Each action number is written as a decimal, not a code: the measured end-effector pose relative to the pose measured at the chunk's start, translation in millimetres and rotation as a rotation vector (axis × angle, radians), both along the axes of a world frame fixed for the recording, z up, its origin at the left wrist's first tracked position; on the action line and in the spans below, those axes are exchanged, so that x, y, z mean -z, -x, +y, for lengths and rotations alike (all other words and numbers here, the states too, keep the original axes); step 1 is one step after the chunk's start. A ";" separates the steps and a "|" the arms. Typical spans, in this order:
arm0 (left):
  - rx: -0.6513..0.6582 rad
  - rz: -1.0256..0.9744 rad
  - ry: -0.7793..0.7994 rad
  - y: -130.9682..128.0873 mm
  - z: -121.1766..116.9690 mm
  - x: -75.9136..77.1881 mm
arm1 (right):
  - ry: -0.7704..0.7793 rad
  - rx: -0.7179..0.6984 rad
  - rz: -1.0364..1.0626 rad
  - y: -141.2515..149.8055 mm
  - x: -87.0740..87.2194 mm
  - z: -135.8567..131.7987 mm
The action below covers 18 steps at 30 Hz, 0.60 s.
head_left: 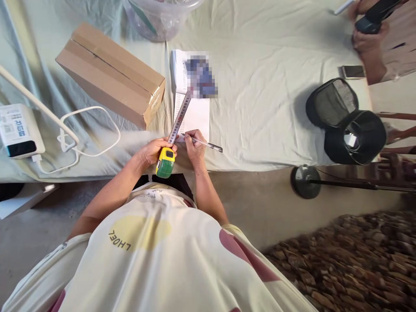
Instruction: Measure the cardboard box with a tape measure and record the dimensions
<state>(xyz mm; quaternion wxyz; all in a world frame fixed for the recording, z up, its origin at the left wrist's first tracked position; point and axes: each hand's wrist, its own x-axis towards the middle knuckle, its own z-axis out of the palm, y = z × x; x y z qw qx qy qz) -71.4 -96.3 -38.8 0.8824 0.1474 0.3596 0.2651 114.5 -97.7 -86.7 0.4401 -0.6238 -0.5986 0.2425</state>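
Note:
A yellow and green tape measure [165,163] is at the table's front edge, its blade pulled out and slanting up across an open notebook [199,117]. My left hand [155,149] is closed around the blade just above the case. In my right hand [195,149] a pen [211,145] is gripped, its tip at the lower left of the page, close to the blade. Small printed or written marks run down the page's left side. The notebook's upper part is blurred out by a pixelated patch.
A cardboard box [110,73] lies left of the notebook, with a clear plastic tub [162,19] behind. At far left are a white power bank [21,130] and its white cable [97,108]. An open black case [354,134] sits right; another person's hand [370,41] holds a dark device.

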 end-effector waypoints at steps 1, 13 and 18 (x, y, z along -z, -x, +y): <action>0.004 -0.009 0.007 1.0 -0.1 0.3 | 0.008 -0.005 0.001 -0.1 0.2 0.0; 0.032 -0.045 0.000 3.0 -0.6 0.8 | 0.034 -0.011 -0.030 -1.7 3.7 1.0; 0.041 -0.053 -0.021 3.6 0.1 5.8 | 0.051 0.000 -0.061 -1.4 3.8 0.6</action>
